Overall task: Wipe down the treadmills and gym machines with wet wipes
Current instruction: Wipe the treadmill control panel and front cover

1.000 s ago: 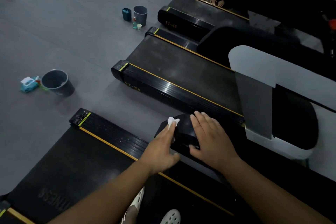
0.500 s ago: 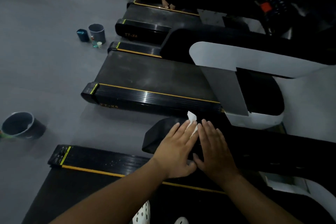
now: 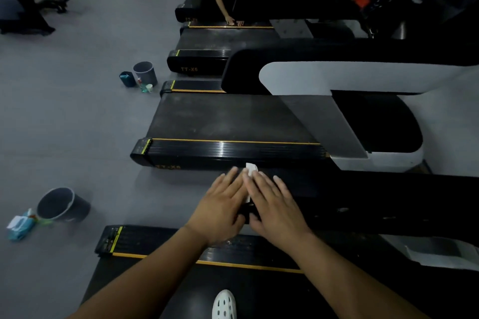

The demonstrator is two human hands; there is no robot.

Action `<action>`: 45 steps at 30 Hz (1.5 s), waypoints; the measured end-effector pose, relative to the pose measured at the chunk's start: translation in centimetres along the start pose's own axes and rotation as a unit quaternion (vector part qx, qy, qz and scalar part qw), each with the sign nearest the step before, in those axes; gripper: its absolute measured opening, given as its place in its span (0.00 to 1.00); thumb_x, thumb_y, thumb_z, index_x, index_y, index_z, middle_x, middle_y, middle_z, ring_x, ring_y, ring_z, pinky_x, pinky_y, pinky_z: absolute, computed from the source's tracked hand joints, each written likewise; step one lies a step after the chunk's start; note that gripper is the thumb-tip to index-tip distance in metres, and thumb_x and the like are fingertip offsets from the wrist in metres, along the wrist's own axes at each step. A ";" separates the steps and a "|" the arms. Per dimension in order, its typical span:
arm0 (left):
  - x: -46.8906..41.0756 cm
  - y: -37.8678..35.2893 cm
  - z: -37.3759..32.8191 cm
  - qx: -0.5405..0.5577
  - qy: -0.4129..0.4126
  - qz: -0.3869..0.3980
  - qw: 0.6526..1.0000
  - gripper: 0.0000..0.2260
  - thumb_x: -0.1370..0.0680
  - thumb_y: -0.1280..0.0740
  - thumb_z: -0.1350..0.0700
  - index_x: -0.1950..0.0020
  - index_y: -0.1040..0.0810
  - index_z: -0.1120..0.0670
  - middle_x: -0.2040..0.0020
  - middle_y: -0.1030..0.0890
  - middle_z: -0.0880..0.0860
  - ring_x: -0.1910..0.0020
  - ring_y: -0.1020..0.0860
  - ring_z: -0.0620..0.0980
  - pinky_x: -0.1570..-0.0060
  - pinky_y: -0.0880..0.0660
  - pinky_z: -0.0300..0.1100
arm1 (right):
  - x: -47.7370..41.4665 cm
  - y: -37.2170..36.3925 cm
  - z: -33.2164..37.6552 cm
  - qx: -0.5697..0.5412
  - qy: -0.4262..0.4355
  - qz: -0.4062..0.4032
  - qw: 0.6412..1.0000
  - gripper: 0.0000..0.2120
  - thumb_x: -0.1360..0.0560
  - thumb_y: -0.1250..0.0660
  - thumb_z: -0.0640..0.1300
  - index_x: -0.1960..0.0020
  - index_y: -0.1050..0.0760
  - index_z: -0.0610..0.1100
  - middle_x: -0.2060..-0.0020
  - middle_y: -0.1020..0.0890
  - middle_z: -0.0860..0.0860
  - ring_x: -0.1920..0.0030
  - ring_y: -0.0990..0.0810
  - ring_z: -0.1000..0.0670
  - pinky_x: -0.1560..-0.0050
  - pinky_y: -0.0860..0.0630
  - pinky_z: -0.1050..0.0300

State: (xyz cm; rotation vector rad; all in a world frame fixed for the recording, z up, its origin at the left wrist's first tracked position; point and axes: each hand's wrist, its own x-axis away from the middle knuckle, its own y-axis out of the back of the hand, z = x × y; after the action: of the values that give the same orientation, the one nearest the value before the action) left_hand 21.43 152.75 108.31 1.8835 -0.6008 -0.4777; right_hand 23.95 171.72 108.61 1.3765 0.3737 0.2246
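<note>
Two hands (image 3: 274, 204) flat; wipe (image 3: 251, 169) pressed beneath

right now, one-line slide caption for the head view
Left hand and right hand press a white wipe onto a treadmill handrail.

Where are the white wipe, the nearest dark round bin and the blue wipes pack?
White wet wipe (image 3: 251, 169): head view, its exposed upper corner.
Nearest dark round bin (image 3: 77, 211): head view, its outer wall.
Blue wipes pack (image 3: 18, 228): head view, its top face.

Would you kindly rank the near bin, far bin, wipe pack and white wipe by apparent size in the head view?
1. near bin
2. wipe pack and far bin look alike; distance differs, so unranked
3. white wipe, only partly visible
</note>
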 end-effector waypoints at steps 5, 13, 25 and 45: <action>1.1 -0.1 0.1 -0.034 0.038 0.026 0.998 0.37 0.26 0.49 0.43 0.17 0.55 0.46 0.17 0.56 0.49 0.18 0.59 0.49 0.21 0.58 0.46 | 0.3 -0.2 -0.3 0.023 -0.012 -0.017 1.000 0.42 0.38 0.21 0.49 0.26 0.30 0.43 0.28 0.25 0.47 0.27 0.28 0.46 0.24 0.44 0.46; 1.9 0.8 1.9 -0.024 0.005 0.049 0.999 0.40 0.28 0.44 0.45 0.16 0.51 0.50 0.17 0.52 0.49 0.19 0.53 0.45 0.22 0.55 0.41 | -0.6 0.5 1.1 0.032 -0.061 -0.028 0.997 0.38 0.37 0.22 0.49 0.29 0.26 0.43 0.29 0.25 0.43 0.27 0.28 0.44 0.28 0.34 0.43; 2.4 -0.5 8.4 -0.013 -0.132 0.060 0.989 0.43 0.32 0.42 0.48 0.17 0.48 0.56 0.16 0.51 0.55 0.18 0.49 0.52 0.22 0.43 0.52 | 0.0 -4.3 7.3 0.095 -0.191 -0.103 0.972 0.38 0.34 0.27 0.39 0.25 0.33 0.36 0.24 0.33 0.39 0.24 0.34 0.40 0.26 0.34 0.39; 0.5 -9.0 13.1 -0.109 -0.295 -0.229 0.921 0.41 0.26 0.32 0.47 0.19 0.46 0.62 0.19 0.46 0.61 0.18 0.46 0.58 0.21 0.45 0.57 | 0.2 -15.1 6.5 0.075 -0.163 -0.344 0.922 0.38 0.25 0.32 0.41 0.21 0.47 0.38 0.21 0.42 0.39 0.20 0.45 0.41 0.23 0.43 0.38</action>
State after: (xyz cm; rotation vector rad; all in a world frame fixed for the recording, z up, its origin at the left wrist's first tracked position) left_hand 15.93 145.77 95.15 1.6474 -0.4564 -1.3938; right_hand 25.67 163.07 94.73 1.3218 0.5762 -0.6195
